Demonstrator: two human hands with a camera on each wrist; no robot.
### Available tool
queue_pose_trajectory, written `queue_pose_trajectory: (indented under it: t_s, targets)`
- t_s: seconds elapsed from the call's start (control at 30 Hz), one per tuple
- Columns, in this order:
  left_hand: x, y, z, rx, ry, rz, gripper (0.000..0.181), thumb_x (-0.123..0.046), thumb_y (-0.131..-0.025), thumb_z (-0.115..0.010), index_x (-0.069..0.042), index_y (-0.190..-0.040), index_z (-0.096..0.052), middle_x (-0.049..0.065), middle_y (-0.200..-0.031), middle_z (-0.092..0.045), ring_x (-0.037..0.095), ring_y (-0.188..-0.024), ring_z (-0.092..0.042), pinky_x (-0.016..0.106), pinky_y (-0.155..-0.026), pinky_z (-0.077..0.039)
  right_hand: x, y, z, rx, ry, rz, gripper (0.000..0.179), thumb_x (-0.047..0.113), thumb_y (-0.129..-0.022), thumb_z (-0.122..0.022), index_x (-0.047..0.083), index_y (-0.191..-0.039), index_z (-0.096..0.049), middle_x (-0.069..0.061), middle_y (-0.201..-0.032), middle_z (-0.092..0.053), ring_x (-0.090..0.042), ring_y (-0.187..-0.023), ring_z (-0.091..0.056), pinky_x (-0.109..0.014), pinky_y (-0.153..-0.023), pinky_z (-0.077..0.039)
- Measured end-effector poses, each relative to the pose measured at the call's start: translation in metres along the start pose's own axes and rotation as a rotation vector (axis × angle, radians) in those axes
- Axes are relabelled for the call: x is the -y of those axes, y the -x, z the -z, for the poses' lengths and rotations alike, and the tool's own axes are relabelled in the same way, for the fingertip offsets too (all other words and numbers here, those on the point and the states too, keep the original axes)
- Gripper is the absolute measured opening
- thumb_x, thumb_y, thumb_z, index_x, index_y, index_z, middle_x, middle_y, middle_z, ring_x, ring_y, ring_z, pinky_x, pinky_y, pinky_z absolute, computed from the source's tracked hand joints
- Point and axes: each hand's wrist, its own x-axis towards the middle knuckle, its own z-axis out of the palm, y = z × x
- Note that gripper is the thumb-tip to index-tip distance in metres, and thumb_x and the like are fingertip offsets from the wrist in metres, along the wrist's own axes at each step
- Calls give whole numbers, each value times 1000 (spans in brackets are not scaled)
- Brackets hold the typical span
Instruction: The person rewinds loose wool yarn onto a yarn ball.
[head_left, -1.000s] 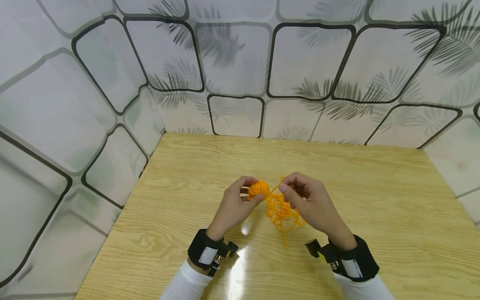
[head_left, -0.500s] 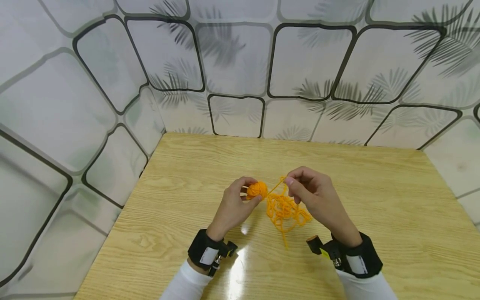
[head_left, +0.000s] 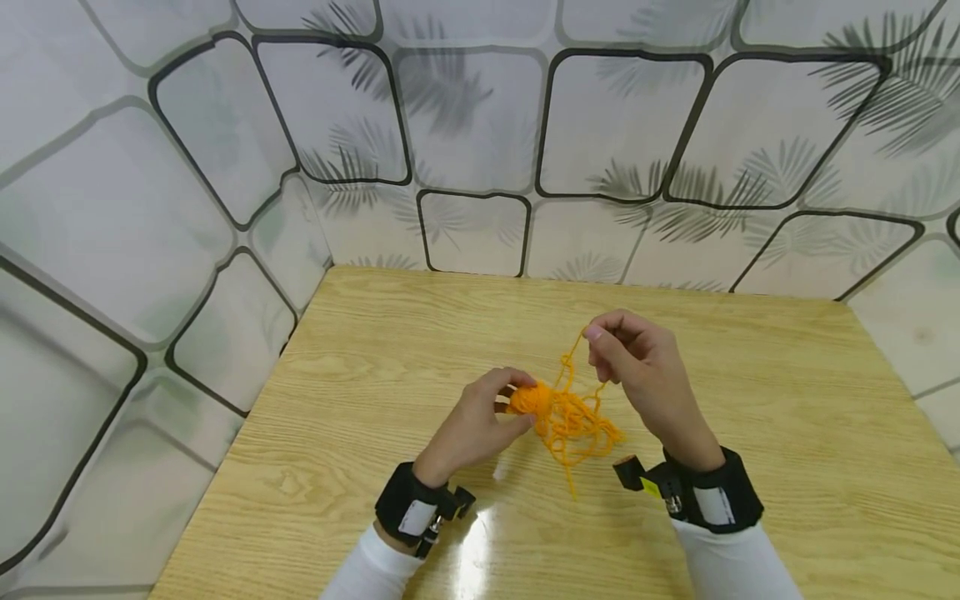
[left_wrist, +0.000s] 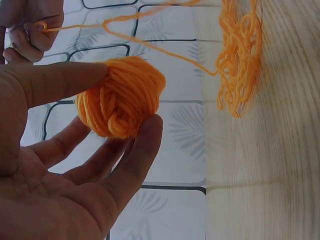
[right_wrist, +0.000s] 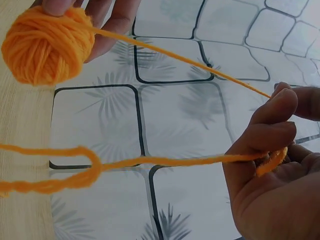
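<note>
An orange ball of yarn (left_wrist: 122, 97) is gripped between the thumb and fingers of my left hand (head_left: 476, 421), above the wooden table. To its right, my right hand (head_left: 648, 371) is raised and pinches a strand of the yarn (right_wrist: 185, 59) between thumb and index finger. That strand runs taut from the ball in the right wrist view. A second length passes through the curled lower fingers of the same hand. Below, a loose tangle of orange yarn (head_left: 581, 429) lies on the table, with one tail pointing toward the front.
The wood-grain table (head_left: 360, 350) meets a wall (head_left: 472, 117) printed with dark rounded outlines and grey leaves at the back and left. Black straps with small cameras sit on both wrists, below white sleeves. Light glares off the table near the left wrist.
My right hand has moved up and to the right, drawing yarn up from the tangle. My left hand has turned and shifted slightly right with the ball, which now overlaps the tangle in the head view.
</note>
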Motion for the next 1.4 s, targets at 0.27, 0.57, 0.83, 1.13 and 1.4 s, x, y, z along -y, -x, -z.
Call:
queue_pose_trajectory:
  t_s: [0.27,0.57,0.83,1.13,1.4]
  targets:
    - [-7,4,1,188,50,-33,33,-7,-92,-75,-13,-122,-62,2,-126,-62,21,-111,-61,29,-92,-54,-17,-14,2,-30,-94,-31,19,14,-105,-58,-1,-95,-63,-7,-73,-56,-20,-58,-46,-29,-52,-42]
    - [-21,9,3,230,176,-116,35,-4,-89,-78,-13,-120,-63,-1,-122,-62,12,-113,-60,28,-94,-54,-42,-23,2,-43,-155,-141,26,22,-106,-58,-3,-99,-62,-2,-74,-58,-14,-58,-46,-24,-53,-40]
    - [-30,12,5,262,338,-155,35,-1,-90,-76,-9,-121,-63,5,-122,-63,15,-114,-60,36,-94,-56,-63,-24,-2,-29,-153,-237,25,25,-106,-58,1,-100,-62,-2,-75,-56,-14,-60,-46,-24,-55,-40]
    - [-28,13,8,247,540,-263,36,6,-92,-70,6,-125,-57,26,-126,-57,26,-118,-60,46,-97,-54,-73,-20,-9,-3,-118,-322,34,26,-106,-57,-8,-105,-57,-3,-76,-55,-14,-63,-46,-26,-57,-40]
    - [-27,11,11,137,670,-350,42,-5,-94,-73,15,-123,-51,23,-126,-56,19,-115,-60,40,-96,-55,-81,-14,-13,37,-112,-351,32,28,-106,-57,-4,-102,-57,-6,-78,-53,-14,-64,-45,-25,-59,-41]
